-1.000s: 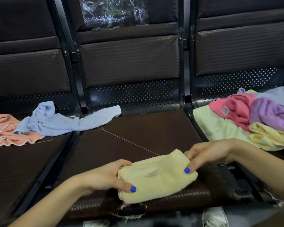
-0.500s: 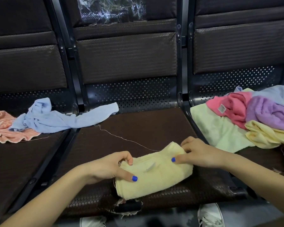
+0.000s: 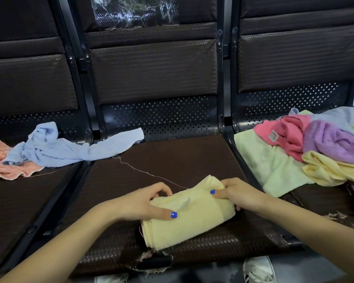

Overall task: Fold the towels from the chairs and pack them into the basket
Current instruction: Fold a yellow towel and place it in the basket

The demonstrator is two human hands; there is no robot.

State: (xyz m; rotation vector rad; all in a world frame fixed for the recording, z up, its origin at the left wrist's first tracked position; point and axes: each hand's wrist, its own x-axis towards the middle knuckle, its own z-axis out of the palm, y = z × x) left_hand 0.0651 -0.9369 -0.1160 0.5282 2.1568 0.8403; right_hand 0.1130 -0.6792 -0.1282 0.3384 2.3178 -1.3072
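A pale yellow towel [image 3: 189, 219], folded into a small thick rectangle, lies at the front of the middle chair seat [image 3: 172, 164]. My left hand [image 3: 145, 203] grips its left end, thumb on top and fingers curled over the far edge. My right hand [image 3: 236, 194] grips the right end, thumb on top and fingers wrapped under. A loose thread runs from the towel toward the back left. No basket is in view.
A crumpled light blue towel [image 3: 59, 148] stretches from the left seat onto the middle one, over a peach towel [image 3: 2, 162]. On the right seat is a pile of towels: light green [image 3: 268, 166], pink [image 3: 288, 133], purple [image 3: 333, 141], yellow [image 3: 335, 170]. White shoes [image 3: 258, 269] show below.
The folded yellow towel has come down onto the seat front. My right hand moved from pinching the far corner to gripping the right end. My left hand kept its hold.
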